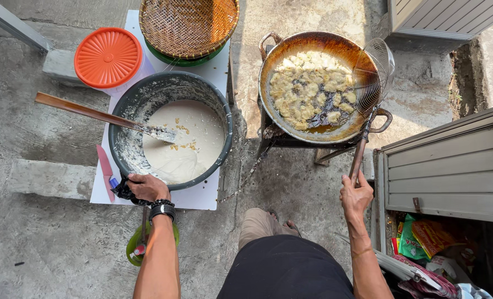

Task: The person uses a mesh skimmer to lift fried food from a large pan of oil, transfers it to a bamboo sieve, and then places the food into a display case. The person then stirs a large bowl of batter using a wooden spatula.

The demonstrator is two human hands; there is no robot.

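Head view, looking straight down at a frying station on a concrete floor.

Right hand (356, 194): fist closed around the near end of the wire skimmer (371, 77) handle. The handle runs up and away to the mesh basket, which leans on the right rim of the wok (268, 66). The wok sits on a low metal stand, at right and far. Pale battered pieces (310, 88) float in dark oil across most of its surface.

Left hand (146, 187): fingers curled over the near rim of the grey batter basin (224, 116), with a dark cloth bunched under the palm. Grip looks firm; cannot tell how much of the rim is actually pinched. Basin stands on a white board (205, 196), at left.

Handling notes (judgement):
- Skimmer: long, stiff, light. The far end of the handle, close to the oil, is likely hot, so the cool near end is the right place to hold.
- Fritters: soft, fragile, oily. Scoop from beneath, do not press.
- Basin: heavy with thick white batter, inner walls smeared and slippery. Take it by the rim, with the cloth.

A wooden paddle (91, 113) rests in the batter, its handle projecting left. Far of the basin are an orange-lidded tub (108, 57) and a woven basket (188, 25).
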